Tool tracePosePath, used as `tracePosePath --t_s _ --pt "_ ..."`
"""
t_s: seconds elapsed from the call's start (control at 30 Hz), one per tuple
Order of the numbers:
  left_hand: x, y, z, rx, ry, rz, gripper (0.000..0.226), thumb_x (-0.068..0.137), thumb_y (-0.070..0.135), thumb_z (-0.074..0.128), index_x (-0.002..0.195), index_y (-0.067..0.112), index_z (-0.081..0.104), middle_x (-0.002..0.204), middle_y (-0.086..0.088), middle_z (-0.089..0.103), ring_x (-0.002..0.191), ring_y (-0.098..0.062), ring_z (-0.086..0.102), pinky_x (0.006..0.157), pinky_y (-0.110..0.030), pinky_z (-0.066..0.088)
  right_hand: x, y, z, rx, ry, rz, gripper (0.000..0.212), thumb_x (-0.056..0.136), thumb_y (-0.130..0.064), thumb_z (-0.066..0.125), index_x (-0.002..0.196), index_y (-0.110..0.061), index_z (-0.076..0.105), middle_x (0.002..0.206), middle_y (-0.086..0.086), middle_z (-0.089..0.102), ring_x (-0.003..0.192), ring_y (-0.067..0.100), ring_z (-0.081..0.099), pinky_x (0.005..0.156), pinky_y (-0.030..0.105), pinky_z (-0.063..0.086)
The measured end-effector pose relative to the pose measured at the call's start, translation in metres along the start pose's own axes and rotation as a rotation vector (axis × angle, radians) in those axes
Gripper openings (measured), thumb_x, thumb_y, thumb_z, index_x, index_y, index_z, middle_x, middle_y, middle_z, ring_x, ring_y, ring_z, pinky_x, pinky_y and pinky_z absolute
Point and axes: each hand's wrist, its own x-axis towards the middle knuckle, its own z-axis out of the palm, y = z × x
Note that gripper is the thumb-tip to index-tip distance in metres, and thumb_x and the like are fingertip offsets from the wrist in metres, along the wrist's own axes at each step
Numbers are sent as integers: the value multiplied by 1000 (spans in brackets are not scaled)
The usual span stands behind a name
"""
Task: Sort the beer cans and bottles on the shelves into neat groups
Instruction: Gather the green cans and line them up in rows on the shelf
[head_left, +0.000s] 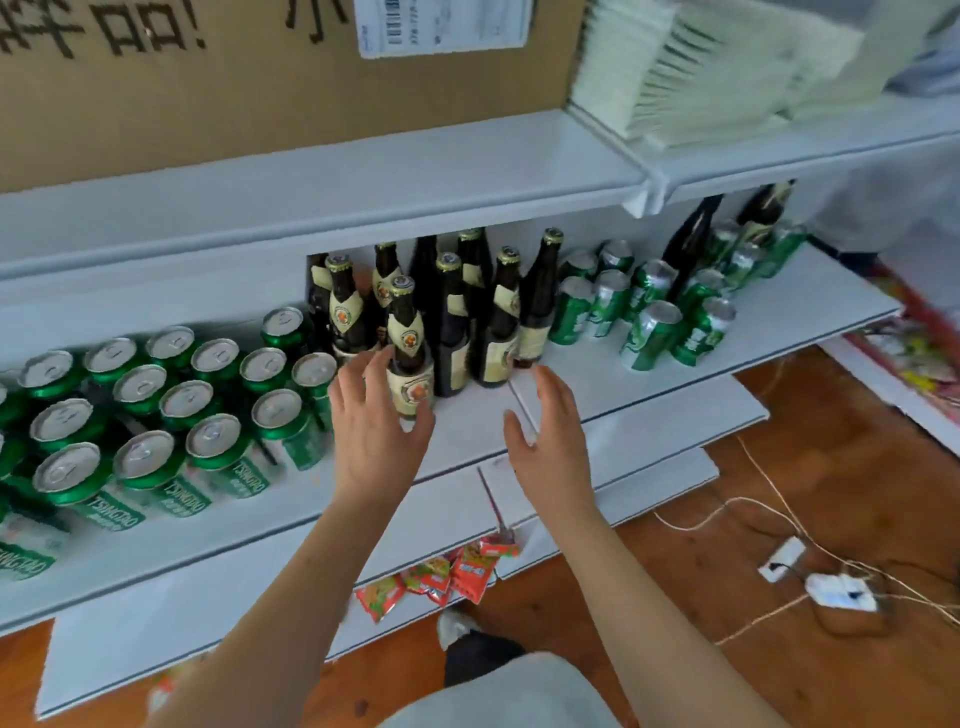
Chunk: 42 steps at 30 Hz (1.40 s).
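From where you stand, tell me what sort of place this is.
Probably a small shop or its stockroom. White retail shelving holds many identical green beer cans and brown bottles, a labelled cardboard carton sits on the shelf above, and snack packets lie below.

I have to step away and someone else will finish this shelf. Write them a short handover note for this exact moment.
Left hand: open, fingers by the front bottle, no grip visible.
Right hand: open, holding nothing, above the bare shelf.
Done: left cans stand in rows; brown bottles clustered mid-shelf.
Left: right cans are loose, with two dark bottles among them. Move those to the cluster, then tidy the cans.
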Motion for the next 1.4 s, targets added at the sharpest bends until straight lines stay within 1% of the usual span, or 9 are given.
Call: tracePosePath --t_s 0.17,0.27,0.47,0.67,0.83,0.9,1.03,1.23,1.4 --pt "-2 67 62 -218 -221 63 58 85 15 71 137 10 46 133 -12 43 125 -32 40 103 -47 42 -1 70 -84 -29 185 244 73 91 -31 67 152 -15 30 153 7 31 142 19 32 113 29 33" --pt "1 95 90 -267 -309 59 59 87 20 70 140 14 44 132 -5 42 121 -27 46 101 -39 43 18 110 -109 -1 206 308 82 87 -36 71 153 -18 25 153 6 29 141 21 32 112 37 38" --pt "26 150 173 -352 -403 15 56 88 27 71 137 20 45 122 6 47 110 -8 53 94 -30 51 96 201 -140 88 402 385 68 91 -22 68 148 -13 33 139 9 40 122 21 51 99 40 50" --pt "63 205 298 -432 -443 -304 78 79 29 81 142 24 37 132 7 47 117 -9 49 99 -30 45 188 296 -163 81 72 347 110 71 -38 84 154 -16 15 150 9 29 138 26 32 110 40 36" --pt "73 234 351 -473 -335 -486 68 75 12 84 131 20 46 120 5 59 111 -21 59 86 -30 49 229 321 -176 143 -175 304 65 67 -37 86 119 -15 54 103 -6 59 96 13 61 69 13 40" --pt "73 239 354 -436 -314 -536 70 72 18 86 131 20 49 119 4 63 111 -23 63 85 -32 52 231 327 -178 137 -229 280 59 67 -42 85 112 -16 56 102 -3 62 90 11 60 68 15 42" --pt "69 271 352 -428 -398 -462 72 60 49 86 123 42 51 116 16 66 105 -12 66 86 -39 59 233 341 -200 115 -191 259 61 68 -44 84 115 -15 58 107 1 64 97 17 61 78 20 46" --pt "72 365 404 -480 -529 -231 66 67 47 85 121 47 47 116 26 61 107 1 59 82 -17 52 268 400 -310 137 93 348 62 73 -36 84 120 -13 51 104 -8 63 92 13 62 75 15 44" --pt "92 432 479 -460 -558 -194 64 68 43 86 117 49 46 110 25 59 102 -3 59 77 -14 45 327 480 -369 52 59 346 65 72 -29 85 124 -11 50 116 4 66 102 22 63 81 24 46"
